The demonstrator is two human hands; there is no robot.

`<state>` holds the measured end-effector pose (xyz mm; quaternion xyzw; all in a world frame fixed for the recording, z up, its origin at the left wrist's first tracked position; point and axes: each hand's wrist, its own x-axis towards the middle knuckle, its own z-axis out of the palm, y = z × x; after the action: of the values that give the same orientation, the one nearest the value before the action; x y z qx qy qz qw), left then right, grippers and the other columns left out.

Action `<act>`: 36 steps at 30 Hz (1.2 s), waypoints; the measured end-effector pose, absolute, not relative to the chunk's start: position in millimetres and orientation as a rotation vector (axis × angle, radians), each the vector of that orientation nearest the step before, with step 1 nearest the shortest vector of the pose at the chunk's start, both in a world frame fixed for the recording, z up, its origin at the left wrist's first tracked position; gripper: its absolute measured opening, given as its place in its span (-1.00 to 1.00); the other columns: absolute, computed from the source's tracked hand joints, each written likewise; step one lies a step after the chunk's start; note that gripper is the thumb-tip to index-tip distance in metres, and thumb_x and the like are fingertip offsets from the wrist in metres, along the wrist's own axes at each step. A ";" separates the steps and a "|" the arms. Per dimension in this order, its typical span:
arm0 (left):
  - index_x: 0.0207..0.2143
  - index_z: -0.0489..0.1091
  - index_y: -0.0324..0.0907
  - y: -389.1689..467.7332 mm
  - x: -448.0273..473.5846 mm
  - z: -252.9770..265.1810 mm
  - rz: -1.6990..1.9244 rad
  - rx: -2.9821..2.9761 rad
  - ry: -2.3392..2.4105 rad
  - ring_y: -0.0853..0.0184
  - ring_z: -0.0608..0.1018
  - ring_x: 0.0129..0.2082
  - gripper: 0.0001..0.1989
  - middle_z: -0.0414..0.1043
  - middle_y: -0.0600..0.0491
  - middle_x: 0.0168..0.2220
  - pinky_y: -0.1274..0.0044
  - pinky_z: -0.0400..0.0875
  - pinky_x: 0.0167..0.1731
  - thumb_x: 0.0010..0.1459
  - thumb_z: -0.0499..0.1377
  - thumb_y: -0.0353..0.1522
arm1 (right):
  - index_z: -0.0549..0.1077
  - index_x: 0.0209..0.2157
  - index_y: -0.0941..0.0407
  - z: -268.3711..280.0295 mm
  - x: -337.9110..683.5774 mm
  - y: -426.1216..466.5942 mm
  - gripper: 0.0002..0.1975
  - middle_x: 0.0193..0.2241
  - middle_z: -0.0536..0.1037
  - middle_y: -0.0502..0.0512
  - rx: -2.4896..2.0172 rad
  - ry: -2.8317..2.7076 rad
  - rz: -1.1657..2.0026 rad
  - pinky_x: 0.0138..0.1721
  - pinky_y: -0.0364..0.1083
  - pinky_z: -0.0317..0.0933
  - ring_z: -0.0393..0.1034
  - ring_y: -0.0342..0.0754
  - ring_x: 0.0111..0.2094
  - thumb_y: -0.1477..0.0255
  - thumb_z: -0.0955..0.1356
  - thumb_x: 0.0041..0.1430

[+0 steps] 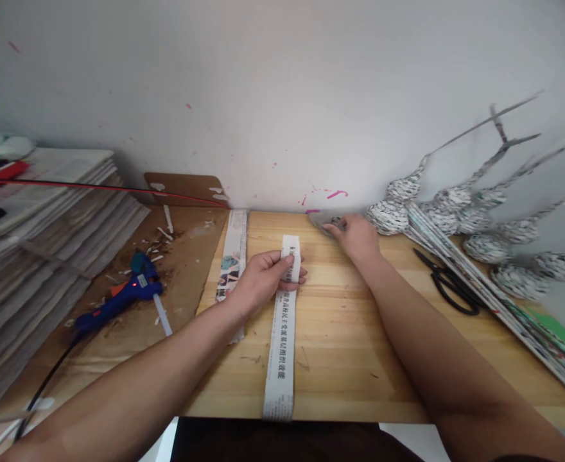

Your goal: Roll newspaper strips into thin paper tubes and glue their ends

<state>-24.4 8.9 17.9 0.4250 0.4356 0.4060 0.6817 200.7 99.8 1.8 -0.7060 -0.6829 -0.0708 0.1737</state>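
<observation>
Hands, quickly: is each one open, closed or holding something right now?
Left hand: closed, holding a paper strip.
Right hand: fingers bent at a grey thing by the wall; whether it grips cannot be told.

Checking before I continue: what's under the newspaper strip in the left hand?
The wooden tabletop shows on both sides of the newspaper strip; anything directly beneath the strip is covered and cannot be seen.
</observation>
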 end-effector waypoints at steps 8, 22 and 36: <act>-0.28 0.47 -0.29 8.6 -24.2 21.5 0.914 0.954 1.001 0.30 0.60 -0.37 -0.73 0.56 -0.10 -0.38 0.52 0.51 -0.37 0.12 0.20 -0.23 | 0.55 -0.21 0.16 4.1 197.6 99.8 -0.69 -0.25 0.52 0.26 -1.962 -2.161 -0.150 -0.30 -0.06 0.16 0.40 0.08 -0.25 0.43 0.19 0.24; -0.26 0.48 -0.24 14.8 -27.7 15.4 0.990 1.017 1.016 0.28 0.58 -0.35 -0.69 0.55 -0.04 -0.40 0.46 0.52 -0.36 0.10 0.20 -0.16 | 0.55 -0.21 0.12 51.4 150.2 66.0 -0.72 -0.41 0.54 0.07 -1.203 -1.988 1.365 -0.48 -0.16 0.12 0.33 -0.13 -0.43 0.29 0.30 0.14; -0.34 0.48 -0.25 12.7 -28.5 16.0 1.010 1.059 0.988 0.28 0.56 -0.38 -0.69 0.52 -0.03 -0.43 0.42 0.53 -0.35 0.08 0.20 -0.15 | 0.50 -0.50 0.18 49.2 142.4 60.5 -0.72 -0.70 0.25 -0.10 -1.240 -1.740 1.493 -0.65 -0.18 -0.21 -0.02 -0.26 -0.65 0.21 0.42 -0.01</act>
<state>-28.5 12.7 16.0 0.4635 0.4322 0.4420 0.6349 142.4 60.5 49.2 -0.4588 -0.6436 0.5526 0.2644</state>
